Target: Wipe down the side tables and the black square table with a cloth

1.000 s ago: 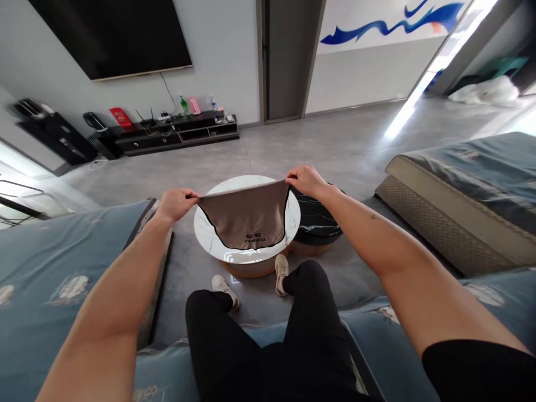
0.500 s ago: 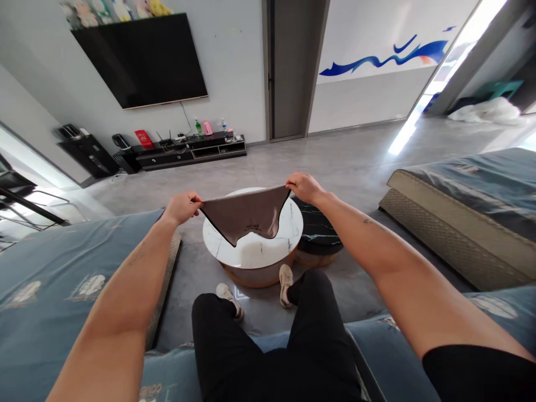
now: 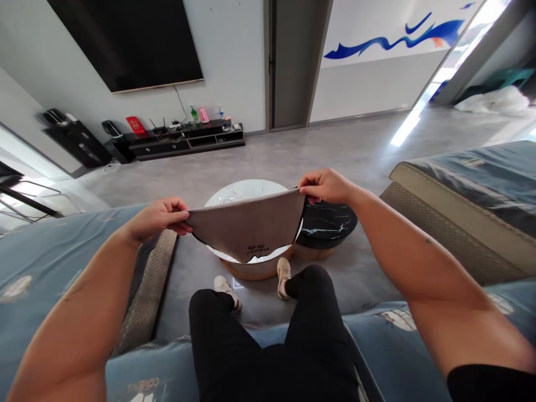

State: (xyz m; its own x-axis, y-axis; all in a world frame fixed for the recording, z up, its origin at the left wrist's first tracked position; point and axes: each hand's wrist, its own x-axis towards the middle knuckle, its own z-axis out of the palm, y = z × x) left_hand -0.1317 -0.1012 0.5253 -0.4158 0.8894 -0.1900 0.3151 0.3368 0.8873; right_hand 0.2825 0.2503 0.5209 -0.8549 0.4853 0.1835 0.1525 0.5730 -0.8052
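Note:
A brown-grey cloth (image 3: 247,226) with dark edging and small dark lettering hangs stretched between my two hands. My left hand (image 3: 165,216) is closed, pinching its upper left corner. At the upper right corner, my right hand (image 3: 323,186) pinches it between thumb and fingers. The cloth hangs in front of a round white marble-patterned coffee table (image 3: 247,188) and hides much of its top. I cannot tell whether its lower edge touches the table.
A lower black marble-patterned round table (image 3: 329,223) adjoins the white one on the right. Blue-covered sofas stand at left (image 3: 50,268) and right (image 3: 481,178). Against the far wall, a low TV cabinet (image 3: 184,142) holds bottles and small items below a television (image 3: 134,44).
Both hands have moved farther apart and nearer to me, pulling the cloth wider. Its lower edge now hangs lower, with the lettering more visible. The view has tilted down a little.

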